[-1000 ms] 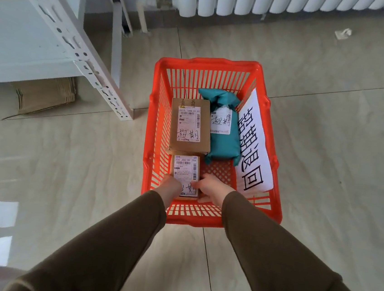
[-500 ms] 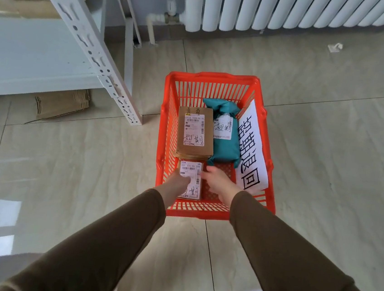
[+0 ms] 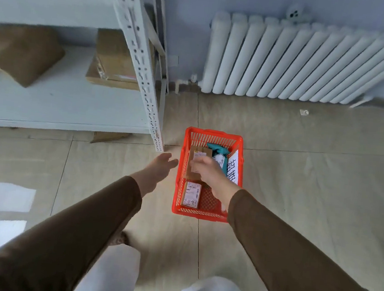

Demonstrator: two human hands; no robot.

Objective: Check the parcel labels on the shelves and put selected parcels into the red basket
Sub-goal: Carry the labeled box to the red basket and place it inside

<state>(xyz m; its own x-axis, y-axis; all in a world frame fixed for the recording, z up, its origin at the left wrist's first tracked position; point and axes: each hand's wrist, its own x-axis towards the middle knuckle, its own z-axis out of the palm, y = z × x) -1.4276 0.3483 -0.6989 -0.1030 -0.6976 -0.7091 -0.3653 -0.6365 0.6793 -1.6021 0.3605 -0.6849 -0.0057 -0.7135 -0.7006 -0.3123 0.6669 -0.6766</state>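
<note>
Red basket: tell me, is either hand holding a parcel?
No: both the left hand and right hand are empty above the red basket.

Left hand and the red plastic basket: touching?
Apart. The head view shows bare floor between the open left hand and the red plastic basket rim.

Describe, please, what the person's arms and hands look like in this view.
Both arms wear long, plain dark-brown sleeves that end at the wrists. The left hand and right hand are bare: no gloves, rings or watch visible. The picture is slightly blurred, so finer detail cannot be told.
</note>
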